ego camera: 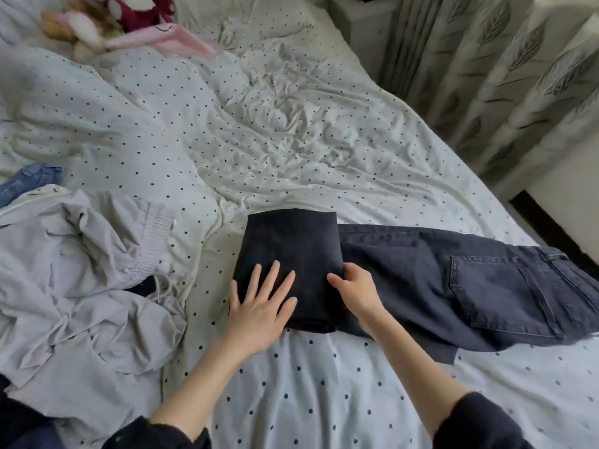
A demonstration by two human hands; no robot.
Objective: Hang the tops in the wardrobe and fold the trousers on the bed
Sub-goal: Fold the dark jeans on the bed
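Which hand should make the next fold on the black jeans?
Right, probably. The right hand already grips the folded edge of the black jeans; the left hand lies flat, pinning the fold.

Bed [324, 400], spread with rumpled white dotted bedding: carried dark denim jeans [453, 280], part folded, at near right; a crumpled pale grey garment [81, 270] at left; blue denim [29, 181] beyond it; soft toys [107, 24] at far left.
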